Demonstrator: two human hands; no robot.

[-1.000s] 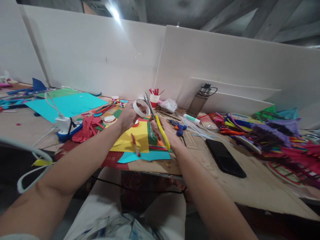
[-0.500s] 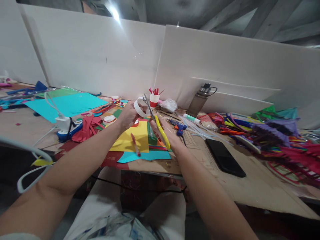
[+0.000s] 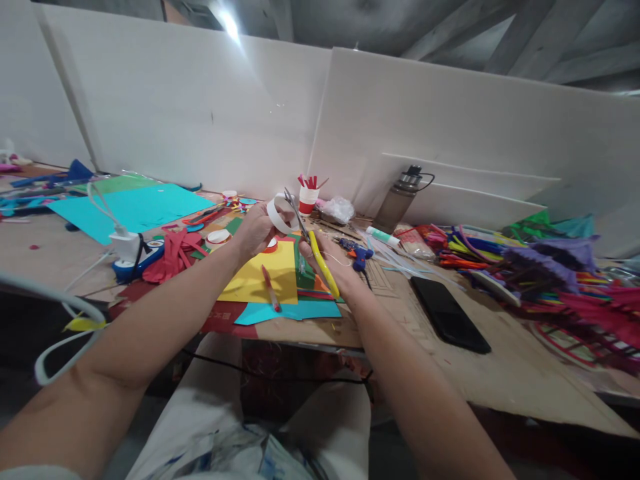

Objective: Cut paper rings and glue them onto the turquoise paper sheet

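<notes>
My left hand (image 3: 256,232) is closed on a white paper ring (image 3: 276,215), held up above the table. In my right hand (image 3: 313,255) are scissors with yellow handles (image 3: 326,270); their metal blades point up and away, right beside the ring's edge. Whether the blades touch the ring I cannot tell. Under my hands lie a yellow paper sheet (image 3: 245,283) with a red pen (image 3: 270,288) on it, and a turquoise paper piece (image 3: 295,311). A small red and white ring (image 3: 271,246) sits partly behind my left hand.
A red and white cup (image 3: 308,199) holds red strips at the back. Rightward are a bottle (image 3: 399,200), a blue glue gun (image 3: 360,257), a black phone (image 3: 447,313) and bundles of pipe cleaners (image 3: 470,247). Leftward are a power strip (image 3: 137,263), red strips (image 3: 175,257) and a turquoise sheet (image 3: 135,210).
The scissor blades look closer together than before. Both hands stay in nearly the same place, with the ring and scissors still held.
</notes>
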